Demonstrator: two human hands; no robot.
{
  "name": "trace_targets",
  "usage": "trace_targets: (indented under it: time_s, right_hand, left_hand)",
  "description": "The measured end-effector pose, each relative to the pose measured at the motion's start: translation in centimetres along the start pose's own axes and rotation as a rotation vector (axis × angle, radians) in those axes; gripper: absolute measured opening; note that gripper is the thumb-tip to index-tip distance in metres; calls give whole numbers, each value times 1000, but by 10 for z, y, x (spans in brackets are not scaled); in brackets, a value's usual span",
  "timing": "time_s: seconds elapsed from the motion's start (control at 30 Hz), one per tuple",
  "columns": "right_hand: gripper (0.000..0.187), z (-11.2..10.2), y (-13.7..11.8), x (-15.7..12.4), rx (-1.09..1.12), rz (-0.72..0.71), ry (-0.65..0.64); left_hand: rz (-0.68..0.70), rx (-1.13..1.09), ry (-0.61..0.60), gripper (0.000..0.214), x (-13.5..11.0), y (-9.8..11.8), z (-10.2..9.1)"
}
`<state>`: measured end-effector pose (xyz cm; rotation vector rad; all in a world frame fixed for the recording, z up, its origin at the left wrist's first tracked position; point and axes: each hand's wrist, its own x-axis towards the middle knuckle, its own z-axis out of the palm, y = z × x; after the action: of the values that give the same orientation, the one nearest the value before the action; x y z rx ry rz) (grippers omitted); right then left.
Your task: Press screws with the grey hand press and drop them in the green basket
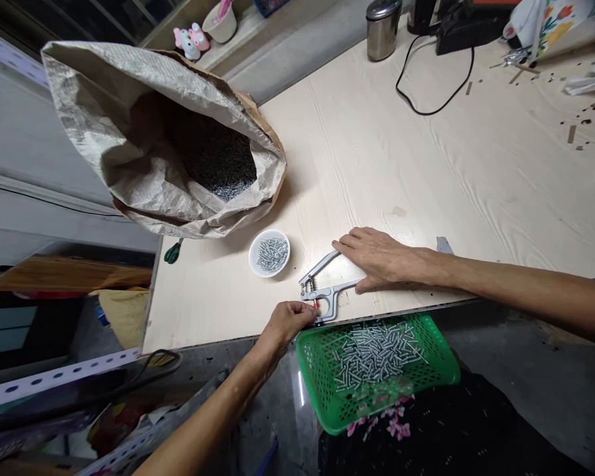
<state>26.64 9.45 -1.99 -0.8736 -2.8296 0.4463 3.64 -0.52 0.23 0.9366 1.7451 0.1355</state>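
Silver snap-fastener pliers (331, 296) lie at the table's front edge, their handles spread apart and their red-tipped jaw to the left. My right hand (377, 259) holds the handles, fingers over the upper one and thumb by the lower. At the jaw, the fingertips of my left hand (292, 318) are pinched together; what is between them is too small to make out. Just beyond the pliers stands a white bowl (254, 259) with many small silver spring-like metal pieces. Below the table edge, a green basket (322, 413) holds a heap of similar longer-looking pieces.
A large woven sack (79, 86) filled with dark metal pieces stands open at the left. Green-handled scissors (172, 252) lie near the left edge. Toward the back are a metal canister (381, 33), a black cable (426, 114) and scattered scraps (572, 134).
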Motion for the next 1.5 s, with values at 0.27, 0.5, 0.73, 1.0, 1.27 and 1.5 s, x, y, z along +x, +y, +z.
trace_targets:
  time_s: [0.27, 0.5, 0.73, 1.0, 1.27, 1.5]
  right_hand:
    - [39, -2, -12, -6, -4, 50, -31]
    - [50, -6, -11, -15, 59, 113, -33]
    - [9, 3, -6, -6, -21, 59, -41]
    - [44, -7, -6, -16, 32, 16, 7]
    - [16, 16, -29, -17, 87, -59, 21]
    - [20, 22, -23, -20, 188, -95, 3]
  left_hand:
    - [656, 656, 496, 31, -1, 12, 22]
    - [971, 907, 243, 54, 32, 50, 32]
    - [966, 836, 338, 22, 36, 44, 41]
    - [965, 725, 427, 37, 21, 39, 34]
    - [515, 363, 623, 28, -25, 4, -9]
    - [274, 125, 526, 41, -19, -27, -15]
